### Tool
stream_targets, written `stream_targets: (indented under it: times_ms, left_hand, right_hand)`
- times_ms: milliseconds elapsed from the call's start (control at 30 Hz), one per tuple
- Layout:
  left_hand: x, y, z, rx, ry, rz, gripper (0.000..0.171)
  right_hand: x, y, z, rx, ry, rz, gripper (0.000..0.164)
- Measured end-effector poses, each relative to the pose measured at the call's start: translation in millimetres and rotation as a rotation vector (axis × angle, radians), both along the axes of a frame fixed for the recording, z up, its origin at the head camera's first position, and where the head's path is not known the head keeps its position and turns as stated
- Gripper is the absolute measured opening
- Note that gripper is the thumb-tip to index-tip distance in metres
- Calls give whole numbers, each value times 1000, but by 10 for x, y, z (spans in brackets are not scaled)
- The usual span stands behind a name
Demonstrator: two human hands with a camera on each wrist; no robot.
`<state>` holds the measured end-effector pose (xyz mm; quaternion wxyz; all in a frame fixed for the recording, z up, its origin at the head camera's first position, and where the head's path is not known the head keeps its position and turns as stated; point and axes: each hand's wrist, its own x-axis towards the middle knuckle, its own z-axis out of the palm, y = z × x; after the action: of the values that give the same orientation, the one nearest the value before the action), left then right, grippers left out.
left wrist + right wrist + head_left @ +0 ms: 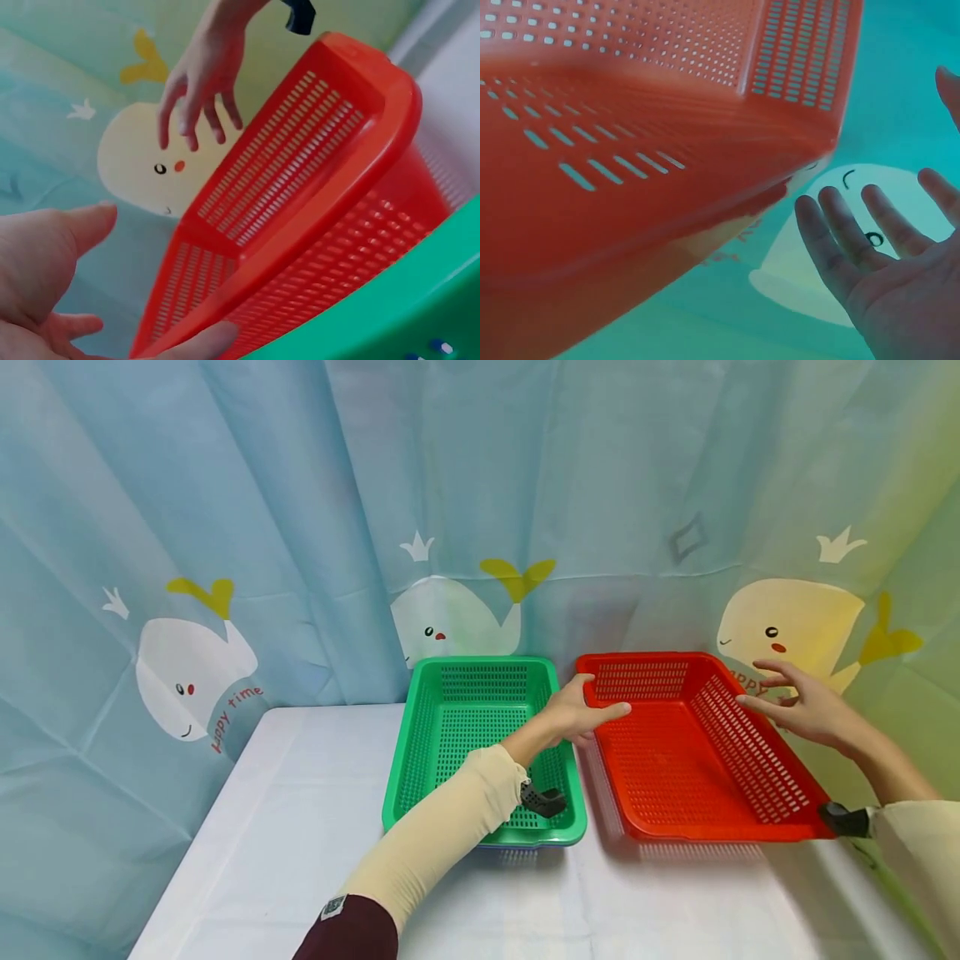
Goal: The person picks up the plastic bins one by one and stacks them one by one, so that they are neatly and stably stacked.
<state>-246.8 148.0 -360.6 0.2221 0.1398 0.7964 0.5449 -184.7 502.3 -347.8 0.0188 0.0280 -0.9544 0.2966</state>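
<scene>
A red slotted plastic basket (663, 760) lies on the right of the table, its inside bare. At its left rim is my left hand (577, 712), thumb and fingers spread apart; one fingertip overlaps the rim in the left wrist view, and I cannot tell whether it touches. My right hand (810, 702) hovers by the right rim, fingers loosely extended. In the right wrist view, a gap shows between the right hand (900, 270) and the red basket (630, 202). My left forearm crosses above a green basket (480, 727), hiding part of it.
The green basket stands just left of the red one, with a thin blue edge showing beneath its front rim. White cloth covers the table (300, 810). A pale blue curtain (615, 485) with printed whales hangs right behind both baskets and along the right side.
</scene>
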Motion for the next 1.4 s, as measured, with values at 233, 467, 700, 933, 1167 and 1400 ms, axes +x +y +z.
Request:
stream_targets:
  times_ms: [233, 467, 700, 933, 1167, 1400]
  left_hand:
    - [-50, 46, -97, 104, -138, -10, 82]
    - [-68, 96, -133, 132, -195, 23, 85]
    - [-47, 171, -122, 44, -167, 67, 86]
    - [-62, 193, -156, 16, -163, 100, 81]
    - [-59, 178, -166, 32, -167, 124, 77]
    - [-54, 180, -161, 13, -157, 118, 78]
  right_hand:
    - [-37, 134, -85, -58, -127, 25, 74]
    - [-76, 339, -141, -216, -311, 128, 63]
    - [-118, 460, -184, -313, -390, 132, 57]
    - [-144, 548, -247, -408, -420, 160, 55]
    - [-131, 590, -308, -480, -415, 174, 51]
    - [-111, 610, -340, -503, -406, 146, 52]
